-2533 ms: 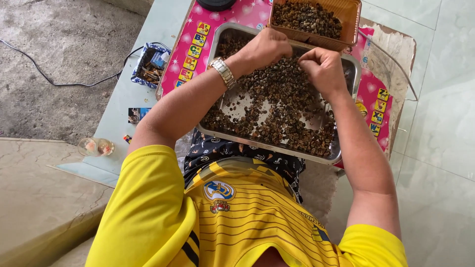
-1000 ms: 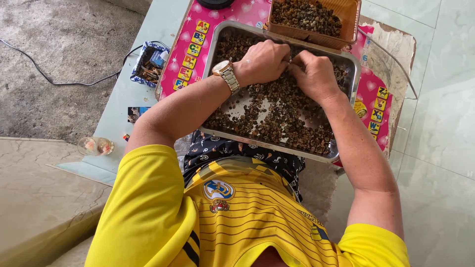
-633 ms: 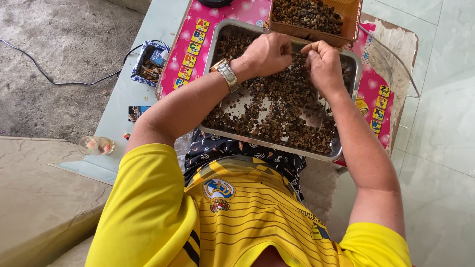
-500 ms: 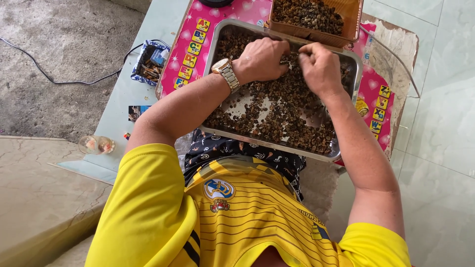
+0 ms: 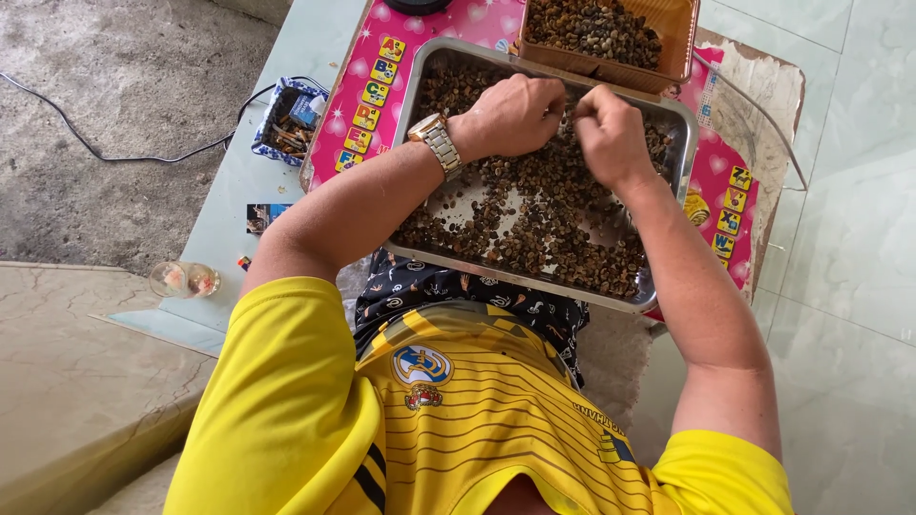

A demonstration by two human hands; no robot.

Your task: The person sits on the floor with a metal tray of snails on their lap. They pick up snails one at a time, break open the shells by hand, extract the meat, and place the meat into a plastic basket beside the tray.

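A steel tray [image 5: 426, 59] full of small dark brown bits [image 5: 544, 205] rests on a pink mat [image 5: 372, 67] before me. My left hand [image 5: 515, 113], a metal watch [image 5: 439, 143] on its wrist, hovers over the tray's far part with fingers curled, pinching at the bits. My right hand [image 5: 611, 133] is close beside it, fingers also bunched together over the bits. Whatever sits between the fingertips is too small to make out. An orange-brown box [image 5: 682, 38] with sorted bits stands just beyond the tray.
A small blue patterned box [image 5: 286, 119] with scraps lies left of the mat, and a black cable [image 5: 114, 153] runs across the concrete. A small glass [image 5: 184, 279] stands on the pale glass tabletop [image 5: 229, 181]. Tiled floor lies to the right.
Both hands have kept working over the tray's far part, drawing apart and together again; now they are close together, fingers bunched over the bits.
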